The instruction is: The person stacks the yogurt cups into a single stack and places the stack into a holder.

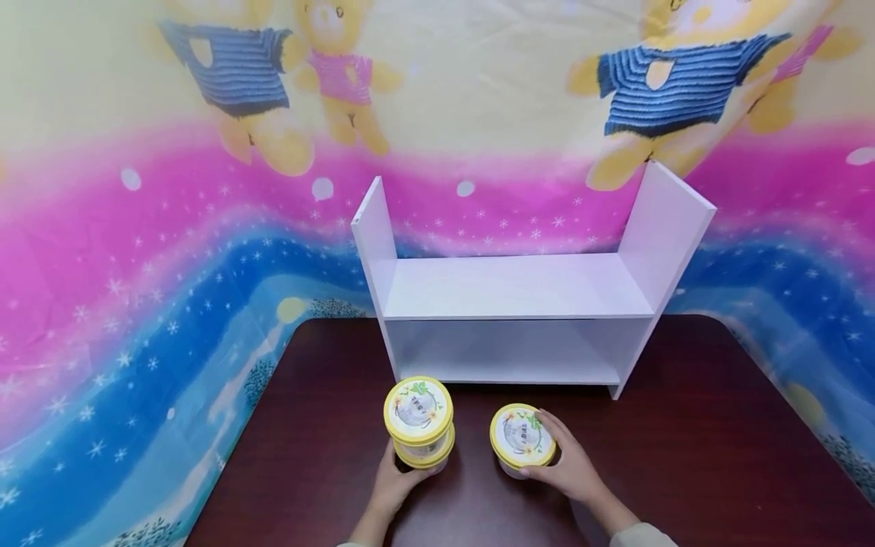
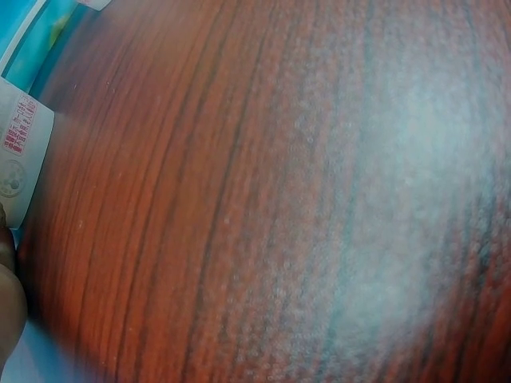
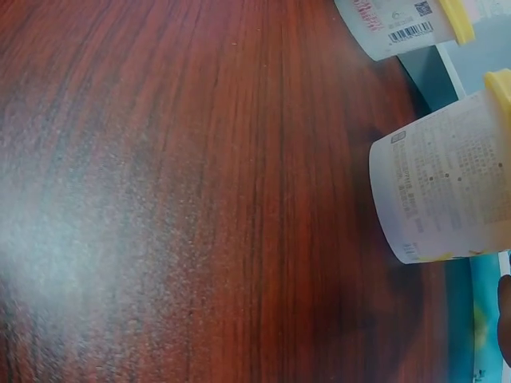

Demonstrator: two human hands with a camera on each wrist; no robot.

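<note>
Yellow-lidded upper tub (image 1: 418, 409) sits above left hand (image 1: 399, 485), which's gripping lower tub (image 1: 427, 458); right hand (image 1: 573, 467) pinches third tub (image 1: 521, 435), all before shelf (image 1: 516, 287).

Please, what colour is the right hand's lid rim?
The rim is yellow, clearest in the head view.

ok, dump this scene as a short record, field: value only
left grip: holds the lower tub
upper tub: stacked on the lower tub
right grip: holds the single tub
tub count: three
tub colours: white and yellow
shelf: white, two-tier, standing on the table beyond the tubs
table: dark reddish brown
backdrop: printed, with bears and snowflakes
</note>
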